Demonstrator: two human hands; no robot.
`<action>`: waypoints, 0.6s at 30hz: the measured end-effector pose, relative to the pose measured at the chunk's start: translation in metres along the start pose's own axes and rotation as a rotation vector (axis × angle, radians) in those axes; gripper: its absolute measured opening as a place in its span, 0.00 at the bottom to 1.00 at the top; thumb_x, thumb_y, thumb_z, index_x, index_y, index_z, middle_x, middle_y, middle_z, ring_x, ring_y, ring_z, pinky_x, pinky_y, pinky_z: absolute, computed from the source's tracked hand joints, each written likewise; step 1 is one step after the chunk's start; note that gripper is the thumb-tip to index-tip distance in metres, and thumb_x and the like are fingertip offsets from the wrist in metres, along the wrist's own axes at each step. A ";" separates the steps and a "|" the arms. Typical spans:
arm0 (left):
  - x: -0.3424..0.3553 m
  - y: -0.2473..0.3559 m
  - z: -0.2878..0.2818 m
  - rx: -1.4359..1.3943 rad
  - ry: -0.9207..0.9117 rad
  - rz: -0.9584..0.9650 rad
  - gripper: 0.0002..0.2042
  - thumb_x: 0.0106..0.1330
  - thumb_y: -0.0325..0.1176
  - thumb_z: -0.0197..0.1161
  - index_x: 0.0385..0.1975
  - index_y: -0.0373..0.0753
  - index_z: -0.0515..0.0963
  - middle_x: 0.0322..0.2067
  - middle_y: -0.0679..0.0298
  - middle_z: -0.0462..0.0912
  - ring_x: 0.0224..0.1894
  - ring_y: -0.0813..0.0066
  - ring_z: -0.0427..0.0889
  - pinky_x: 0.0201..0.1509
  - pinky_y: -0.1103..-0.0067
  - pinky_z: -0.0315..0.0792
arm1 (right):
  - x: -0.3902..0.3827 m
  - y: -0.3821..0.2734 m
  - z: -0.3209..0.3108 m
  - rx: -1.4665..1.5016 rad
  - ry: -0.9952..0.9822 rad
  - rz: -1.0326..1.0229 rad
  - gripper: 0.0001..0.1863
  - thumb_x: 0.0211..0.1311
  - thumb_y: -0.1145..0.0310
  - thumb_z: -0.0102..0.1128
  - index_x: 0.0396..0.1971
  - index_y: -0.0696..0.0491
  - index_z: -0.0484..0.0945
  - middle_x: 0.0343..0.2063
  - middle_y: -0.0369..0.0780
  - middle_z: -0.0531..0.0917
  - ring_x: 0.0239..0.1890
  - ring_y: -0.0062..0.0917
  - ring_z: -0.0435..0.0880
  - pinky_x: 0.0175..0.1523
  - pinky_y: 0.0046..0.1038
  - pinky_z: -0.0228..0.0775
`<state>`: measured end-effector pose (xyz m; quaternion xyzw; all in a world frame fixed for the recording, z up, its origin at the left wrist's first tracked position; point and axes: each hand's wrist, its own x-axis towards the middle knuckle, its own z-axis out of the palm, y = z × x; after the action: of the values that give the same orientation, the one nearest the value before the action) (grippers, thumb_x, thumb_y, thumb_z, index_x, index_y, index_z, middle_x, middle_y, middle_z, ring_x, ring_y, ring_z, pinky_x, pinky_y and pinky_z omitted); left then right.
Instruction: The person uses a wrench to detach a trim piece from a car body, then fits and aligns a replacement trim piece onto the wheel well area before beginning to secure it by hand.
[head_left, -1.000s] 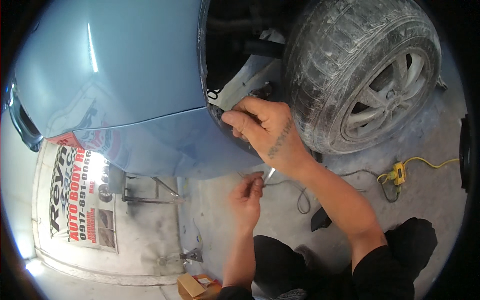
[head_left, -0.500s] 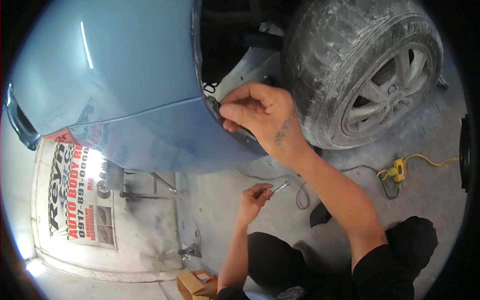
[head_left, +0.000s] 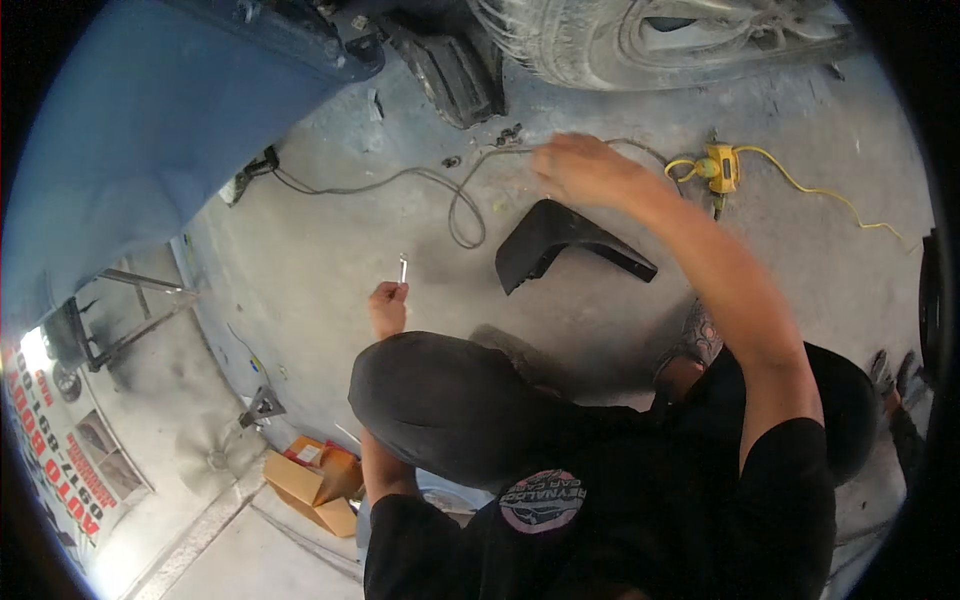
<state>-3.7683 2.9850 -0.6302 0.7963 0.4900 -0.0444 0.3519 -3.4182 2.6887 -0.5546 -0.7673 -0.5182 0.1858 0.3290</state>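
Observation:
A short silver wrench sticks up from my left hand, which is closed around its lower end beside my bent knee. Out over the floor, my right hand is smeared by motion and its fingers cannot be made out. Just below that hand on the floor lies a curved black plastic mud flap. A few small dark pieces, perhaps clips, lie near the grey cable to the left of my right hand.
The blue car body fills the upper left, with a dirty wheel at the top. A grey cable crosses the concrete to a yellow outlet box. Lower left are a cardboard box and a fan.
The view has tipped down toward the floor. My right hand has left the wheel-arch edge of the car and come over the floor. My left hand still holds the wrench.

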 end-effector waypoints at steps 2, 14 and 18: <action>-0.003 -0.034 0.025 0.067 0.068 0.060 0.06 0.60 0.29 0.67 0.30 0.32 0.79 0.17 0.65 0.76 0.20 0.75 0.73 0.26 0.74 0.68 | -0.034 0.038 0.044 -0.133 -0.124 0.173 0.07 0.56 0.69 0.62 0.30 0.56 0.75 0.29 0.49 0.79 0.35 0.48 0.79 0.41 0.46 0.71; 0.001 0.023 0.049 0.190 0.195 0.286 0.06 0.58 0.28 0.66 0.32 0.33 0.80 0.30 0.53 0.82 0.30 0.58 0.81 0.35 0.69 0.73 | -0.047 0.065 0.083 -0.162 -0.184 0.325 0.08 0.58 0.67 0.57 0.32 0.56 0.78 0.32 0.50 0.82 0.36 0.47 0.82 0.42 0.45 0.74; 0.035 0.075 0.051 0.071 0.092 0.467 0.06 0.60 0.26 0.64 0.35 0.33 0.80 0.31 0.52 0.81 0.31 0.56 0.81 0.35 0.68 0.73 | -0.024 0.041 0.098 -0.037 -0.029 0.257 0.10 0.61 0.66 0.56 0.36 0.56 0.79 0.35 0.49 0.82 0.38 0.47 0.82 0.43 0.43 0.74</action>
<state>-3.6757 2.9603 -0.6445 0.9011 0.3061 0.0571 0.3017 -3.4614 2.6876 -0.6550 -0.8306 -0.4236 0.2278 0.2806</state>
